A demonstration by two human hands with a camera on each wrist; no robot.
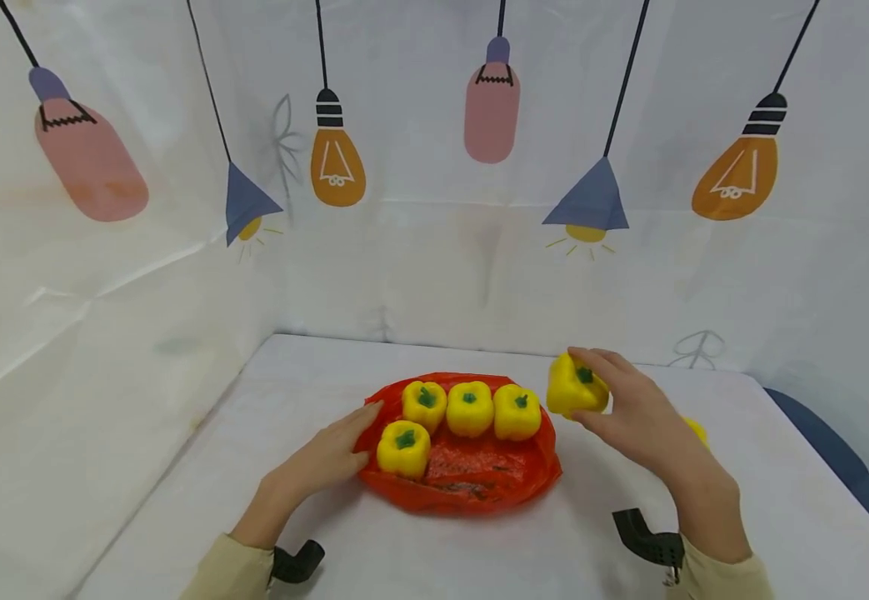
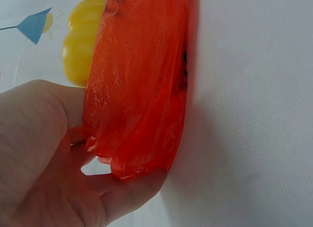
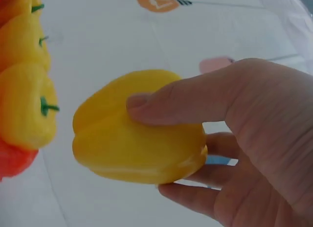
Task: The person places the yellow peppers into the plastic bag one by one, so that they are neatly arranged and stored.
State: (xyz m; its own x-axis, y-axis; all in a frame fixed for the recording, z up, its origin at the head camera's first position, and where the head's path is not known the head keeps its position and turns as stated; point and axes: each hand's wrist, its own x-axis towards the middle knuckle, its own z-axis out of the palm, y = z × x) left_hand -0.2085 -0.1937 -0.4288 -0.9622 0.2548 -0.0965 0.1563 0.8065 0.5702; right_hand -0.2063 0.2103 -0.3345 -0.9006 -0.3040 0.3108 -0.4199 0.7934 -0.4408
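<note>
My right hand (image 1: pixel 632 408) grips a yellow bell pepper (image 1: pixel 575 387) above the table, just right of a tray wrapped in red plastic (image 1: pixel 471 492). In the right wrist view the thumb lies across that pepper (image 3: pixel 132 144), with the other fingers behind it. On the tray, three yellow peppers (image 1: pixel 470 410) form a row along the far side, and another pepper (image 1: pixel 402 450) sits at the near left. My left hand (image 1: pixel 329 454) holds the tray's left edge. The left wrist view shows its thumb and fingers on either side of the crinkled red wrap (image 2: pixel 142 90).
Partly hidden behind my right wrist is another yellow thing (image 1: pixel 696 429), probably a pepper. White cloth covers the table (image 1: pixel 314 367). Behind it hangs a white sheet (image 1: pixel 434 275) printed with lamps. A dark blue chair back (image 1: pixel 831 442) stands beyond the right edge.
</note>
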